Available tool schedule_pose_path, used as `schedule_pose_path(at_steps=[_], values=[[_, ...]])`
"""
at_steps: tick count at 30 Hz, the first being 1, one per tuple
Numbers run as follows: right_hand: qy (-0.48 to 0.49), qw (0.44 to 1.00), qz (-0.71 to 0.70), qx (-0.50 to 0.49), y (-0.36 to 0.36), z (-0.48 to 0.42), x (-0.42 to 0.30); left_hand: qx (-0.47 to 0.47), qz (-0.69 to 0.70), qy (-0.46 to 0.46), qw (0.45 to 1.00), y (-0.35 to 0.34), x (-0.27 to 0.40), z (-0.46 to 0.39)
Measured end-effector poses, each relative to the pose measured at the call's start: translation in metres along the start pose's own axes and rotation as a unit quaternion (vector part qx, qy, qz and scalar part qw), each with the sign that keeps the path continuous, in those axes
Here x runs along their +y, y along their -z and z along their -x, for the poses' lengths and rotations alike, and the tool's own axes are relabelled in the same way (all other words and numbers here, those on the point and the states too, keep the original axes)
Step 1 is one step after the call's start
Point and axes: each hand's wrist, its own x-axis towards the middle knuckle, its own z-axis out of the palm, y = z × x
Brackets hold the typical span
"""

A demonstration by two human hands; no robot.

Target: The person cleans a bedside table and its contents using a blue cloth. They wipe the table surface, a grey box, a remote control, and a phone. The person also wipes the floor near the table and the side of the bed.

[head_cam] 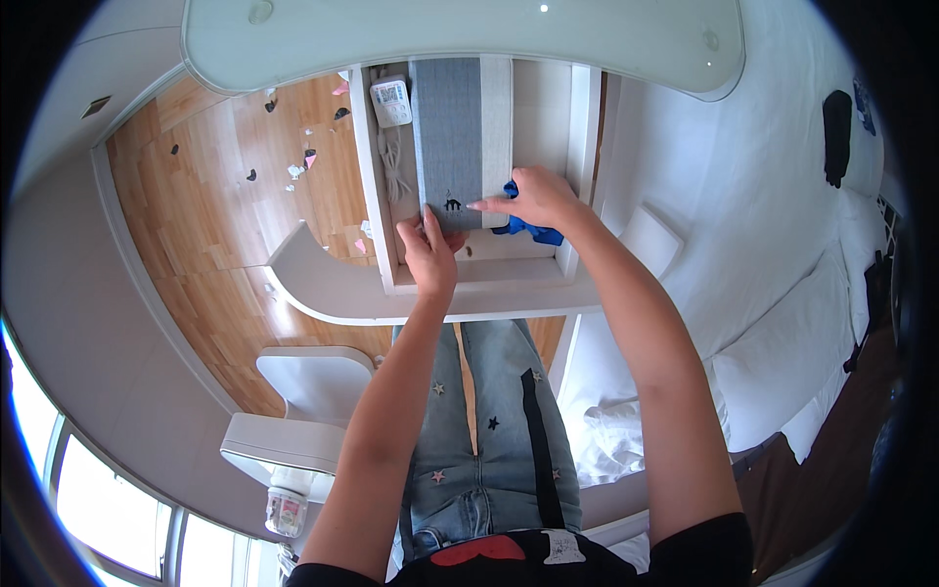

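A long flat box (449, 132), grey with an off-white band along its right side, lies partly inside an open white drawer (484, 271). A small dark logo marks its near end. My left hand (431, 253) grips the near left corner, thumb on top and fingers below. At the near right edge, my right hand (539, 198) holds the box with its thumb across the top; its other fingers are partly hidden. Blue cloth (543, 233) shows beneath my right hand, beside the box. The far end of the box is hidden under the glass tabletop (455, 29).
Left of the box, the drawer holds a white device (391, 101) bearing a printed code and a coiled white cable (395, 172). Black, pink and white scraps (309, 158) litter the wooden floor (220, 176). A white-sheeted bed (682, 176) stands right, a white chair (315, 374) at lower left.
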Motion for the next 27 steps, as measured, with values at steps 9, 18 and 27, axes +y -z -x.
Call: schedule_pose_path(at_steps=[9, 18, 27], values=[[0.018, 0.998, -0.025, 0.061, -0.024, 0.010, 0.008, -0.083, 0.064, 0.214, 0.971, -0.001, 0.004, -0.004], [-0.006, 0.994, 0.098, 0.038, -0.030, 0.026, 0.001, -0.135, 0.038, 0.221, 0.965, 0.001, 0.017, 0.000], [0.031, 0.984, 0.103, 0.139, -0.048, 0.030, 0.005, -0.110, 0.036, 0.218, 0.969, -0.001, 0.016, -0.003]])
